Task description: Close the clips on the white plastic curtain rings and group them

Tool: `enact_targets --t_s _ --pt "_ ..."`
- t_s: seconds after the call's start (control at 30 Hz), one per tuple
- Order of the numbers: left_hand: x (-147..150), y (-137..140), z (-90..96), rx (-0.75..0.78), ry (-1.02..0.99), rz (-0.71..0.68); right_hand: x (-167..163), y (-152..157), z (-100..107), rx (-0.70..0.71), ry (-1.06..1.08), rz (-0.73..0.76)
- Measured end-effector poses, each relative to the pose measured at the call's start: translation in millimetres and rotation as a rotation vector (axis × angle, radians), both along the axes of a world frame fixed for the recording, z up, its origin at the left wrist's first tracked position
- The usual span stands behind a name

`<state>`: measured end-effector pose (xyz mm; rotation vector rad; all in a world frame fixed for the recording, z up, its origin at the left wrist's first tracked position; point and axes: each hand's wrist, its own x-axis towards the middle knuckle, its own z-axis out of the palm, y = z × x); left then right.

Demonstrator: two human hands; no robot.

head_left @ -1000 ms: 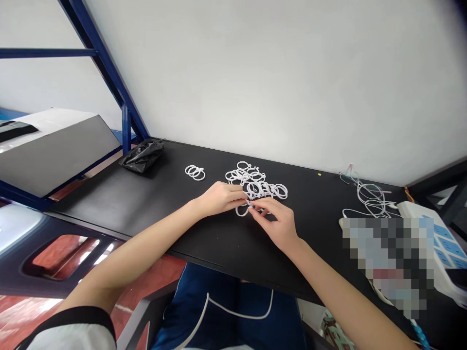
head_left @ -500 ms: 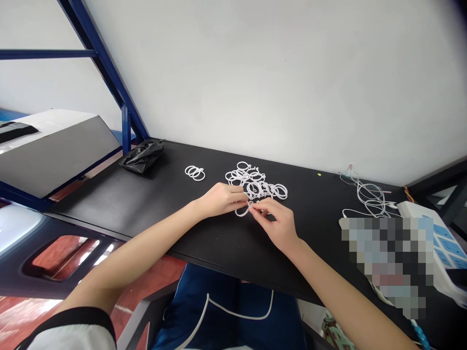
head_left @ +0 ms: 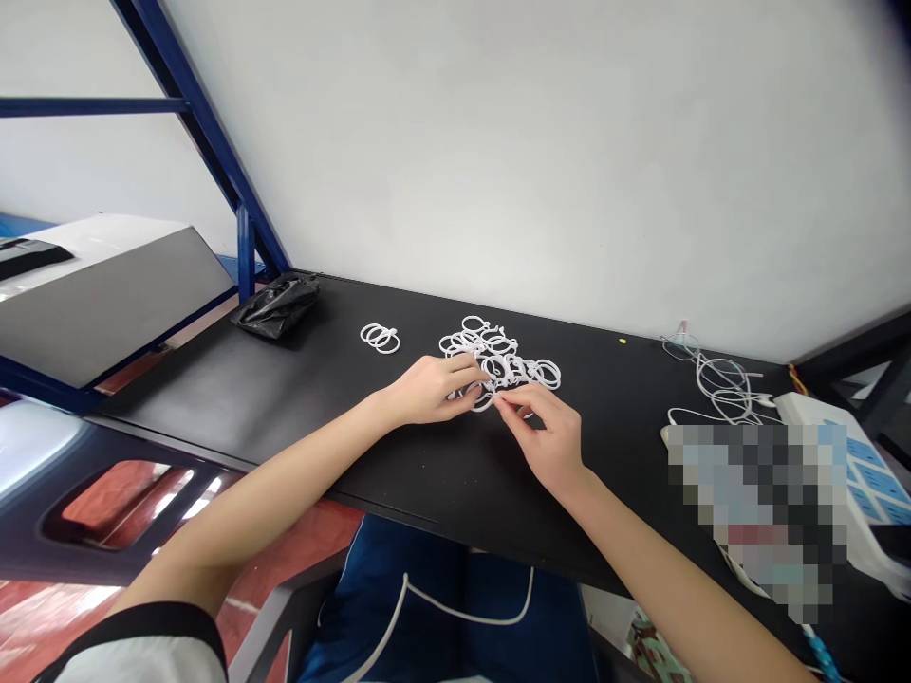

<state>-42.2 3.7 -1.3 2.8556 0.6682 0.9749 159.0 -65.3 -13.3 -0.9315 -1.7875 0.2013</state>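
Observation:
A heap of white plastic rings with small eyelets (head_left: 498, 368) lies on the black tabletop in front of me. At its near edge my right hand (head_left: 545, 432) pinches one white ring (head_left: 484, 406) between thumb and forefinger. My left hand (head_left: 437, 391) is just to the left of that ring, its thumb and forefinger apart; whether a fingertip still touches the ring is unclear. Both hands cover part of the heap's near side. Farther left, a small group of overlapping white rings (head_left: 380, 338) lies apart from the heap.
A crumpled black plastic bag (head_left: 279, 305) sits at the table's far left corner. On the right are a tangled white cable (head_left: 726, 384), a blurred-out item (head_left: 761, 512) and a white power strip (head_left: 818, 417). The wall (head_left: 527, 171) rises behind the table (head_left: 306, 389).
My left thumb and forefinger have parted from their closed grip at the ring. My right hand has shifted slightly to the right, with the pinched ring moving along.

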Motion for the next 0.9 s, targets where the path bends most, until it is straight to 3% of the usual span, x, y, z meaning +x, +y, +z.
enact_targets --t_s 0.17,0.9 --pt "-1.1 -1.0 2.1 -0.049 -0.012 -0.059 0.5 -0.3 1.4 0.011 0.01 -0.021" --pt "3.8 -1.0 -2.3 0.031 0.046 0.044 -0.4 1.2 0.4 -0.017 0.009 0.004"
